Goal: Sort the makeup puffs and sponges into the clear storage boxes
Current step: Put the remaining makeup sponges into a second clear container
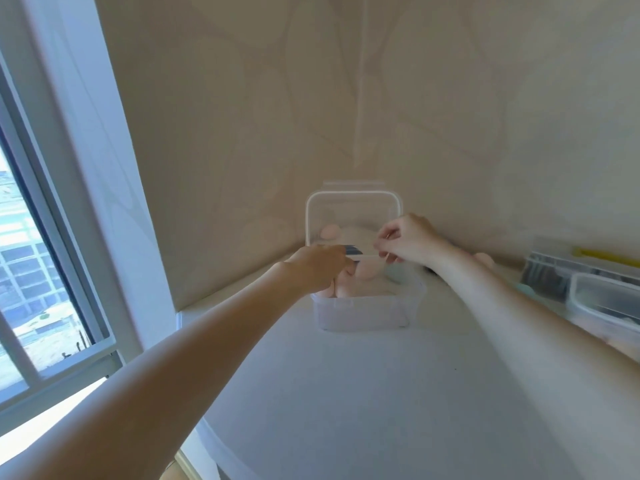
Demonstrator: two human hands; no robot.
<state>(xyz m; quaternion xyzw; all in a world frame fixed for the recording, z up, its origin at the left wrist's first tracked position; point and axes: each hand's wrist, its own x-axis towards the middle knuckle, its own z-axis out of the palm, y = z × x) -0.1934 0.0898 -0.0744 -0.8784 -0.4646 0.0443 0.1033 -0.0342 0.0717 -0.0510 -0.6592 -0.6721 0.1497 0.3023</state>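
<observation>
Head view: we reach both arms to the clear box [363, 311].
Left hand [317, 271]: grips lid [353, 220] edge.
Right hand [408, 239]: pinches lid's other side.
Blurred: peach sponges [367, 271] inside.

Single head-worn wide-angle view, looking forward and down across white table [346, 393], toward wall corner

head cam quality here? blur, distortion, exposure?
Head view: soft all over, motion blur worst on the left hand and right hand at the lid; wide-angle bend curves the window frame and table edge; daylight from the window blows out the sill, the box stays dim and low-contrast.
</observation>
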